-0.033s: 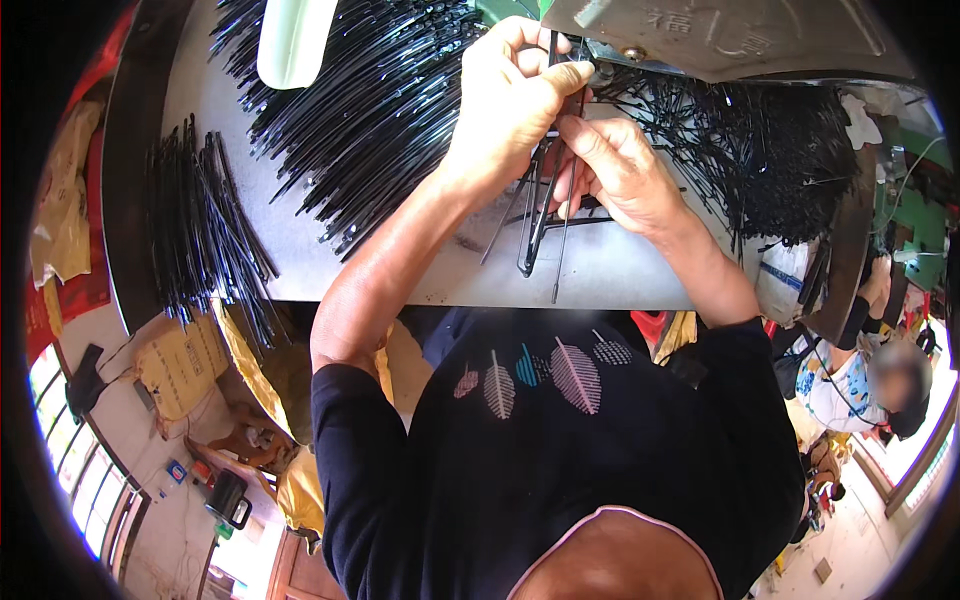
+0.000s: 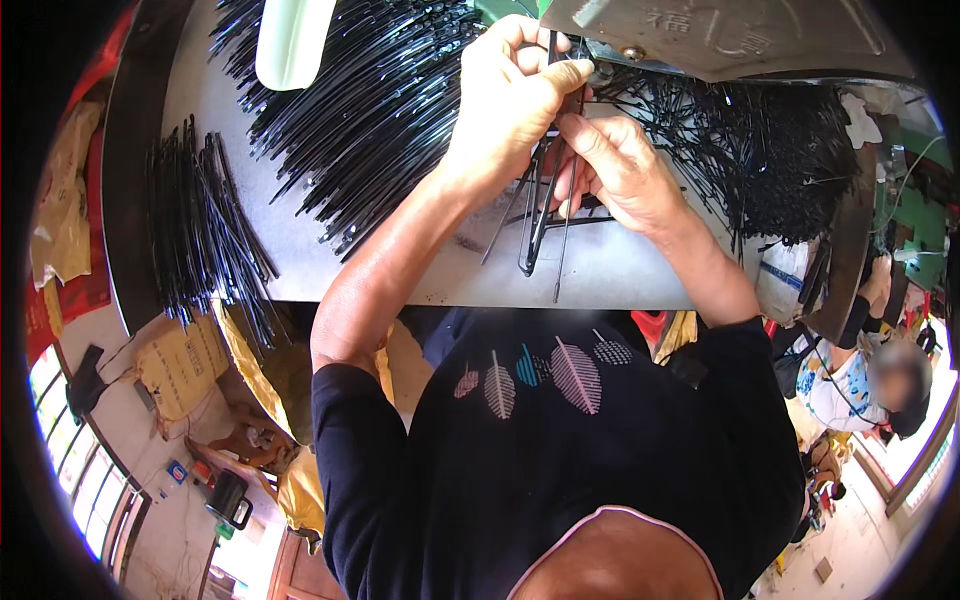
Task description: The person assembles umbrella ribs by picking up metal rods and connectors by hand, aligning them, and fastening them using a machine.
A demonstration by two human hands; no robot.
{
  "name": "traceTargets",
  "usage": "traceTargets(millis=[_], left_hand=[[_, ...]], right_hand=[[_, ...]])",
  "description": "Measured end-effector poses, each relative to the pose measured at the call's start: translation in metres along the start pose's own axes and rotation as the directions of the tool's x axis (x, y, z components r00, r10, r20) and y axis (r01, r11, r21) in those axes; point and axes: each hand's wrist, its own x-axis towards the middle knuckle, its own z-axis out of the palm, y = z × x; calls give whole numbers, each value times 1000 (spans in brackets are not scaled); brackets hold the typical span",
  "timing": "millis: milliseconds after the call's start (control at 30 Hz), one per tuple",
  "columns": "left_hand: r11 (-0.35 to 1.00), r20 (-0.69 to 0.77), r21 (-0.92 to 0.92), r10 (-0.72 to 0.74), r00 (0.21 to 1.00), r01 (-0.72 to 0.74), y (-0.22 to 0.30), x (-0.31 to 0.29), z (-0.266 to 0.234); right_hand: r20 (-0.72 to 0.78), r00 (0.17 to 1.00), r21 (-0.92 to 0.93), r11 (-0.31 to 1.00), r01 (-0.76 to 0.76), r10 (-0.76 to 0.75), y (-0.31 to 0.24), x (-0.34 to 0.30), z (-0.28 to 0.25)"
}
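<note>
My left hand is at the top middle of the head view, beside the edge of a grey metal machine cover. Its thumb and fingers are pinched around the upper end of thin black metal rods. Just below, my right hand is closed, thumb against forefinger, on a slim black rod that hangs down toward the table's front edge. The rods look like jointed ribs, some lying folded alongside each other. Where they meet between my fingertips is hidden by the hands.
A large sheaf of black rods covers the pale table at left, a smaller bundle further left. A tangled heap lies right, under the metal cover. A pale green trough hangs over the sheaf. Another person sits far right.
</note>
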Motion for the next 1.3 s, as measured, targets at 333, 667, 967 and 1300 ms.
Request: traceTargets(millis=[333, 667, 967, 1300], left_hand=[[961, -65, 139, -233, 970, 240, 17, 4, 10], [942, -61, 244, -224, 973, 232, 35, -1, 22], [805, -167, 591, 59, 984, 52, 73, -52, -103], [166, 96, 976, 267, 959, -144, 17, -118, -72]], right_hand=[[68, 994, 202, 975, -93, 80, 3, 5, -12], [26, 1000, 168, 986, 10, -15, 12, 7, -3], [161, 884, -896, 311, 318, -439, 6, -18, -10], [446, 824, -894, -130, 429, -349, 8, -3, -5]])
